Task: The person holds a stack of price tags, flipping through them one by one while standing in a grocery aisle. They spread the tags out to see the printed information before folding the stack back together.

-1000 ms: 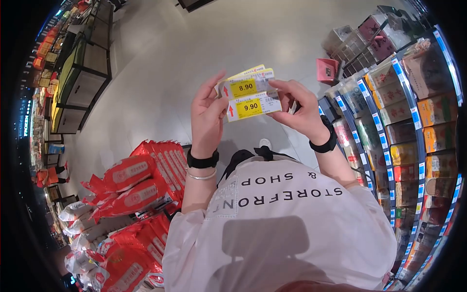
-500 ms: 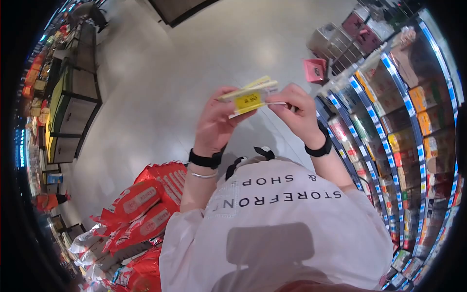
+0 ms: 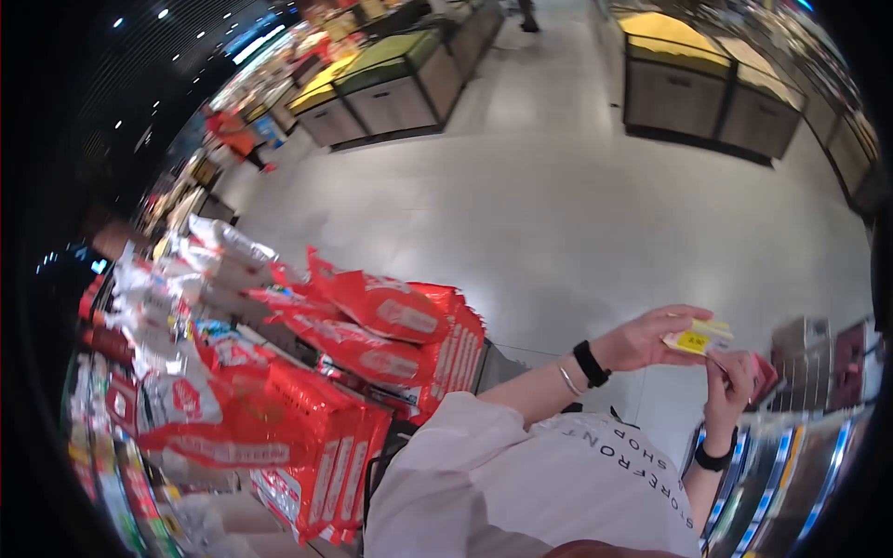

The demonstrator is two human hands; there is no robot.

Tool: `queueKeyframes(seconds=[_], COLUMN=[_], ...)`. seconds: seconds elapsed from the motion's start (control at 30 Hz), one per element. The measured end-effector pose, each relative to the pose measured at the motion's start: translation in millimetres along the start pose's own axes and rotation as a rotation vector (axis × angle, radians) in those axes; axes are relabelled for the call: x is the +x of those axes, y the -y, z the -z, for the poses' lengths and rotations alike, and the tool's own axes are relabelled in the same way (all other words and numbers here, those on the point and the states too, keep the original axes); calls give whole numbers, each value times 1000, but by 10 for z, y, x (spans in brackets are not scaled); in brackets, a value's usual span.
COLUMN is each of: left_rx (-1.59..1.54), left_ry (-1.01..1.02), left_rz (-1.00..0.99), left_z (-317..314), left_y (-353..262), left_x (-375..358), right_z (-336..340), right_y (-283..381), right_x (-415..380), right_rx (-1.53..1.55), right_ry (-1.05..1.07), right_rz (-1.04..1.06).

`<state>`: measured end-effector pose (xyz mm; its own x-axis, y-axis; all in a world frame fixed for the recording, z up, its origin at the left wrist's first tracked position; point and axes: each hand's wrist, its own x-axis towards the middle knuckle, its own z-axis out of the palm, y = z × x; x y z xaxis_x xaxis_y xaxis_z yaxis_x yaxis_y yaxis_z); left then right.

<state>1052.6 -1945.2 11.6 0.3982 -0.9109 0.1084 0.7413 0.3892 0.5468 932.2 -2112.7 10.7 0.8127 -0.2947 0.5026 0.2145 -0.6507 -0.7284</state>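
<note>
My left hand (image 3: 642,340) is closed around a small stack of yellow and white price tags (image 3: 693,340), held out over the floor at the right. My right hand (image 3: 729,383) pinches at the stack's right end, its fingertips touching or very near the tags. Printed digits on the front tag are too small to read surely. Each wrist wears a black band, and a bangle circles the left one. A pink box (image 3: 765,378) shows just beyond my right hand, partly covered by it.
Red bags (image 3: 400,316) are piled at the left, close to my left arm. Shelves with blue-edged price strips (image 3: 772,474) stand at the lower right, below a wire basket (image 3: 802,358). Bins (image 3: 391,107) line the far floor. A person in orange (image 3: 237,139) stands far left.
My view has swung left, so the hands and tags now appear farther right. More red bags and the far bins have come into sight. Both hands still hold the tags.
</note>
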Motion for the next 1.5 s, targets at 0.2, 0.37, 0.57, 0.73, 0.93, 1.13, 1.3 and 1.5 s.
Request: queueKeyframes(seconds=[0.2, 0.37, 0.57, 0.73, 0.93, 1.13, 1.3, 1.5], left_rx=[39, 47, 11, -122, 13, 64, 49, 98], left_ry=[-101, -42, -151, -280, -274, -240, -262, -213], left_rz=[-20, -93, -24, 17, 20, 15, 66, 70], left_z=[67, 191, 128, 137, -32, -73, -72, -26], left_y=[-65, -40, -87, -31, -83, -63, -103, -164], left_x=[-72, -133, -157, -107, -60, -14, 20, 59], right_z=[-95, -147, -83, -24, 71, 127, 91, 137], right_y=[-10, -9, 58, -6, 2, -5, 19, 46], right_x=[105, 90, 87, 13, -80, -211, -329, -322], right_rx=[0, -98, -162, -207, -296, -293, -283, -324], right_ry=[45, 33, 21, -19, -39, -33, -69, -20], right_rz=[117, 294, 327, 417, 425, 408, 308, 429])
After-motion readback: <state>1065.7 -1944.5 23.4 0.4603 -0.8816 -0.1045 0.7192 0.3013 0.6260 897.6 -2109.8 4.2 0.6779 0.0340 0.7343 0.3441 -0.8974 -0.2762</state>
